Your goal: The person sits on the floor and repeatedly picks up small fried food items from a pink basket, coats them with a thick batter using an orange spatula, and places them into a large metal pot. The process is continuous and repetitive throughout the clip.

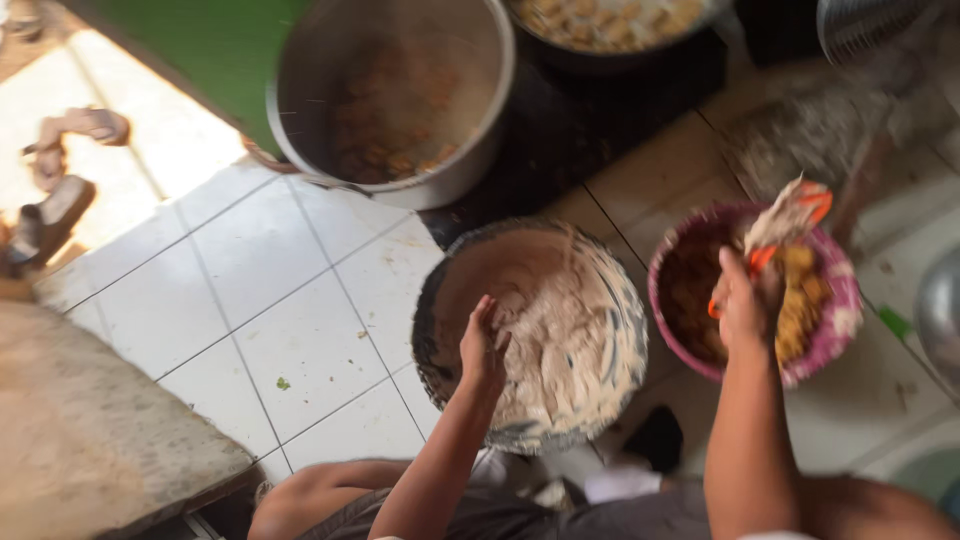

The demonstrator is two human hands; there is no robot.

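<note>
At the far left of the frame, a pair of sandals (60, 180) lies on sunlit floor in the upper left corner, and a rough stone slab (90, 430) fills the lower left. White floor tiles (270, 300) spread across the left half, with a small green speck on one of them.

At the top, just left of centre, a large metal pot (400, 95) stands on the floor with brownish pieces of food inside, next to a green surface (215, 50) in the upper left. Right of it, at the top edge, a dark pan (610, 30) holds pale fried pieces.

In the middle of the frame sits a round mixing bowl (540, 335) coated with pale, floury batter. The left hand (483, 345) is inside it, fingers bent and pressed against the batter on the bowl's left side; it grips nothing that can be made out.

To the right, a pink bowl (830, 340) stands just beside the mixing bowl and holds brown and yellowish pieces. The right hand (745, 305) hovers over the pink bowl's middle, closed around the orange tongs (790, 225), whose tips rise toward the upper right and are caked in pale batter.

At the far right edge, part of a metal vessel (940, 310) shows, blurred.
</note>
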